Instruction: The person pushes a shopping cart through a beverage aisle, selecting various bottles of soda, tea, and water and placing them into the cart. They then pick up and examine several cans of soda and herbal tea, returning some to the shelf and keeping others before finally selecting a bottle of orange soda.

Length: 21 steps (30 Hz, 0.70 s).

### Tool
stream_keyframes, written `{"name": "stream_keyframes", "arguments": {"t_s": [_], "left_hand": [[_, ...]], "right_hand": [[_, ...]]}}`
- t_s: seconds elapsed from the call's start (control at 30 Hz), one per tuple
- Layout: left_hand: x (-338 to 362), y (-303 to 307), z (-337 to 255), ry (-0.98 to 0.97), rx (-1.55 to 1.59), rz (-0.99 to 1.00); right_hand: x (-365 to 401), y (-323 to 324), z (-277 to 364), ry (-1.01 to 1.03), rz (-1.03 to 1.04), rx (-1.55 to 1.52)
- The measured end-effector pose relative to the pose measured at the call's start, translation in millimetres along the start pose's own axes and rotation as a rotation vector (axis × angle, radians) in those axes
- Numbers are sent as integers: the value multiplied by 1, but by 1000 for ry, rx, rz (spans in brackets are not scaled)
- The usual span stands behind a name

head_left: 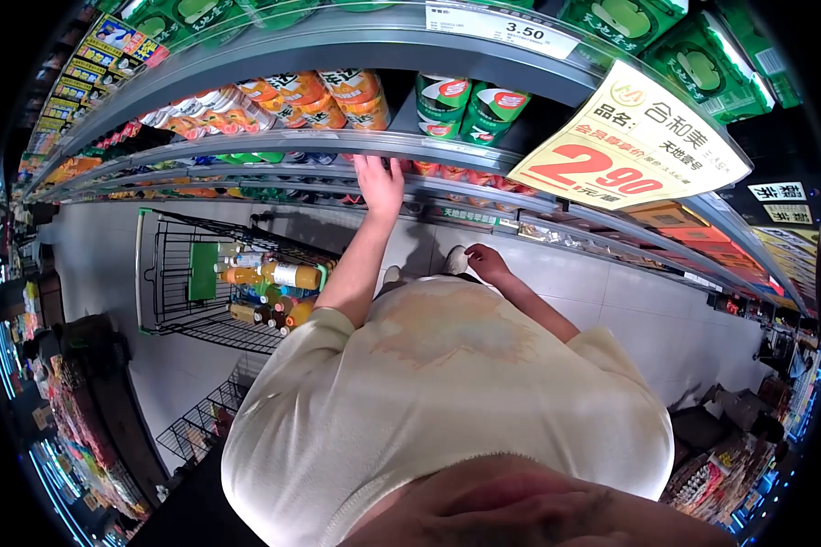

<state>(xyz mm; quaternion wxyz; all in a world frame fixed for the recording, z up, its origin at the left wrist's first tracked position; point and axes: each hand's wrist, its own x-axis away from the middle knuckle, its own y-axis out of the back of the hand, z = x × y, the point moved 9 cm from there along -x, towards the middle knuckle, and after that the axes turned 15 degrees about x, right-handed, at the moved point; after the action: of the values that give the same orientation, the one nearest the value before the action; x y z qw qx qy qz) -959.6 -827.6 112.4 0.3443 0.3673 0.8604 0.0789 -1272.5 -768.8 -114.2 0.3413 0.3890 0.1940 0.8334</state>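
Note:
My left hand (380, 185) reaches up to the front edge of a drink shelf (292, 140), its fingers stretched out and the tips at the edge. The fingertips are partly lost against the dark shelf front; no item shows in this hand. Just above it stand stacked orange cans (354, 95), and to their right are green cans (495, 114). My right hand (487, 263) hangs low in front of my body, above the floor near my shoe (457, 261). Its fingers are loosely bent and a little apart, with nothing visible in them.
A wire shopping cart (178, 301) stands at my left, with several bottles (287, 275) in it. A large yellow price sign (631, 137) juts from the upper shelf on the right. Green drink packs (702, 68) fill the top shelf. Grey floor tiles (602, 283) run along the shelving.

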Motion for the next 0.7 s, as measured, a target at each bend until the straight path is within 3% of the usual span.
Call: {"name": "stream_keyframes", "arguments": {"t_s": [0.1,0.2,0.27,0.37,0.5,0.57,0.63,0.7], "left_hand": [[0,1,4,52,43,7],[5,4,3,-34,-4,14],[15,9,8,46,55,29],[36,25,3,149,153,117],[111,58,30,362,140,188],[173,79,66,457,91,232],[244,112,104,781,78,205],[322,155,141,799,-14,125]], "right_hand": [[-5,-1,-12,34,-16,51],[-16,-14,-43,66,-15,54],[-22,-23,-65,19,60,51],[-39,-41,-110,109,77,181],[-61,-86,-224,-173,360,52],[-43,-67,-233,-384,398,31],[-42,-61,-261,-556,552,137],[-42,-44,-287,-683,584,137]]}}
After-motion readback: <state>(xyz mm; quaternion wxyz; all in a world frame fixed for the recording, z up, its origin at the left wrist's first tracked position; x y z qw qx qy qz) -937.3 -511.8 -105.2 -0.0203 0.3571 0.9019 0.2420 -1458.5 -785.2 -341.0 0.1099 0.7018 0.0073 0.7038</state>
